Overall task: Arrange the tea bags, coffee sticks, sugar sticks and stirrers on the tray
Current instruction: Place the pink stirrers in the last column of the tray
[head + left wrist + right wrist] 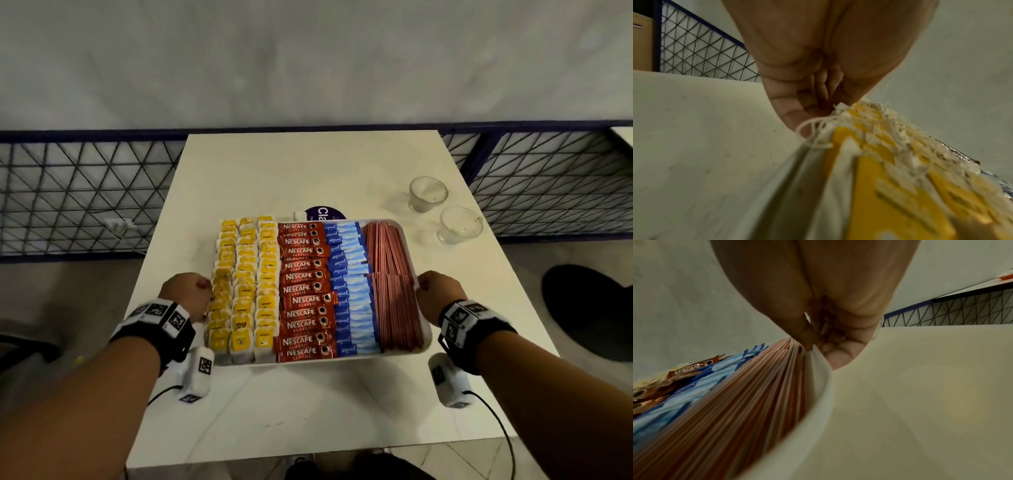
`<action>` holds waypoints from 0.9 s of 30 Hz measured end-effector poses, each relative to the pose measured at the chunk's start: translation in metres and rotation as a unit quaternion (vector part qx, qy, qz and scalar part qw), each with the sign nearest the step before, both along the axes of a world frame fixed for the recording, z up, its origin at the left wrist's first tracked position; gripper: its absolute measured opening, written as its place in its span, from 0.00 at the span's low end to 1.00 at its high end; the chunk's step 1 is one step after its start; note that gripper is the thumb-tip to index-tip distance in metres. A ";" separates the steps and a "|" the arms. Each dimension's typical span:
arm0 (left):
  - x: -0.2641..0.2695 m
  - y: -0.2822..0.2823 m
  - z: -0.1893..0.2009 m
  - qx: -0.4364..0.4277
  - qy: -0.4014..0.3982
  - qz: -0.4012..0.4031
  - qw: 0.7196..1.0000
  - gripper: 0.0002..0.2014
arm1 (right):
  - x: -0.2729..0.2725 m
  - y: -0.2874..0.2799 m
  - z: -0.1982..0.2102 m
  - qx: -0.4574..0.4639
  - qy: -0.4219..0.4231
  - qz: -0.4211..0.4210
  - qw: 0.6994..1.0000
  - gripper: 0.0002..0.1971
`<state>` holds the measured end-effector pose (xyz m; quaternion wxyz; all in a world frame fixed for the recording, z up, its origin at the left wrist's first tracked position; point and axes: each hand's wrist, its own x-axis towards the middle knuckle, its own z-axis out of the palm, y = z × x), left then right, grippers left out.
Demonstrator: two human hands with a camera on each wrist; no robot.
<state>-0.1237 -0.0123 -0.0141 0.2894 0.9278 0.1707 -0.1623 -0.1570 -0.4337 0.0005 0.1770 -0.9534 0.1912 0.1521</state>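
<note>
A white tray [426, 337] sits on the white table, filled edge to edge. Yellow tea bags [245, 284] fill its left side in three columns. Red Nescafe coffee sticks [305, 291] come after them, then blue sugar sticks [352, 287], then copper-red stirrers [394, 284] at the right. My left hand [190, 294] grips the tray's left rim beside the tea bags [869, 146]. My right hand [436, 293] grips the right rim [822, 369], thumb on top beside the stirrers [760, 386], fingers curled under. Whether the tray is lifted off the table I cannot tell.
Two clear glass cups [428, 193] [459, 224] stand on the table at the far right of the tray. A round blue sticker [323, 214] shows just behind the tray. A blue wire-mesh fence [85, 192] runs behind the table. A dark round seat [589, 308] lies at the right.
</note>
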 end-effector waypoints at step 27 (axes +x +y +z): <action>0.161 -0.032 -0.022 0.161 0.042 -0.056 0.984 0.13 | 0.158 -0.016 -0.040 0.033 -0.013 -0.005 0.999 0.13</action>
